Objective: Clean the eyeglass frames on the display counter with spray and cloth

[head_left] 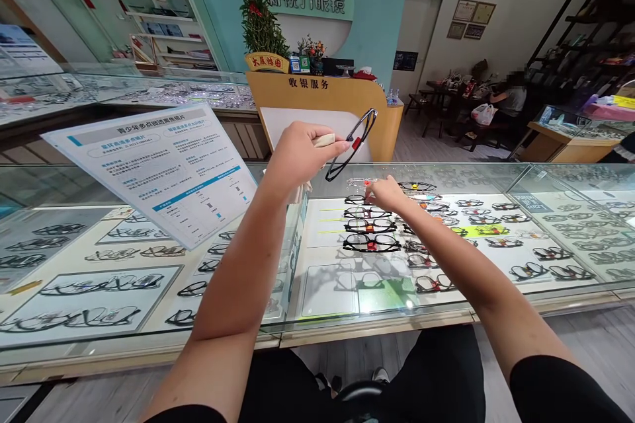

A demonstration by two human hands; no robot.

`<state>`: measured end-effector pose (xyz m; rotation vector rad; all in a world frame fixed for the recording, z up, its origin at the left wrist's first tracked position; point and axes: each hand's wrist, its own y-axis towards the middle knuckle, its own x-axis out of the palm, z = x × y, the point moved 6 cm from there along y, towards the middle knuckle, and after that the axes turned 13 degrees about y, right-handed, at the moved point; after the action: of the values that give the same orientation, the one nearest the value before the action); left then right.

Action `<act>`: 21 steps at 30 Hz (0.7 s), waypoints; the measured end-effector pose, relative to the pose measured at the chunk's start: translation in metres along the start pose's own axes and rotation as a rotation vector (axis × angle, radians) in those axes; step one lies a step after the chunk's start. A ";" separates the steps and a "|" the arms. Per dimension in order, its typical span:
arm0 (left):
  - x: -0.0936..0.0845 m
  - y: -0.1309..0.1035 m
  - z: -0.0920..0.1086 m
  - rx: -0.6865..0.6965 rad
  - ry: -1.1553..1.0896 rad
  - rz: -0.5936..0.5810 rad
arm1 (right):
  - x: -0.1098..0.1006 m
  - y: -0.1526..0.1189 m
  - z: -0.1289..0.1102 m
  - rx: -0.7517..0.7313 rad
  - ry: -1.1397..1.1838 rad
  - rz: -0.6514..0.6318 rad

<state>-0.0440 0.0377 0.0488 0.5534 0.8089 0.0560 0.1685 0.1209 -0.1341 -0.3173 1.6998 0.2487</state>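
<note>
Left grip pinches black glasses; contact at right grip unclear.

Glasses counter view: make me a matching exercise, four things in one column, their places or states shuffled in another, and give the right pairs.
Things
1. Left hand
2. Right hand
3. Printed sheet
4. Leafy plant

Places and states
A. Down at the rows of glasses
B. At the wooden desk
C. Holding up a pair of glasses
D. Tilted, white with blue bands

Right pairs: 1-C, 2-A, 3-D, 4-B
</note>
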 end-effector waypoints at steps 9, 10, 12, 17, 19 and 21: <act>0.000 0.000 0.000 0.000 0.007 0.000 | -0.004 -0.002 -0.002 0.044 0.037 -0.033; 0.000 0.000 0.000 -0.001 0.007 0.000 | -0.007 -0.003 -0.003 0.050 0.049 -0.029; -0.001 0.000 0.001 -0.002 -0.003 0.002 | -0.019 -0.008 -0.006 0.055 0.087 0.002; 0.001 0.000 0.003 -0.009 -0.140 0.026 | -0.082 -0.032 -0.021 -0.024 0.310 0.268; 0.003 0.001 0.002 -0.025 -0.228 0.046 | -0.116 -0.050 -0.032 -0.177 0.658 0.476; 0.004 0.002 0.002 -0.037 -0.306 0.075 | -0.142 -0.069 -0.045 -0.339 0.974 0.602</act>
<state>-0.0397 0.0394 0.0476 0.5420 0.4878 0.0535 0.1704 0.0502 0.0140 -0.1632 2.7026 0.9478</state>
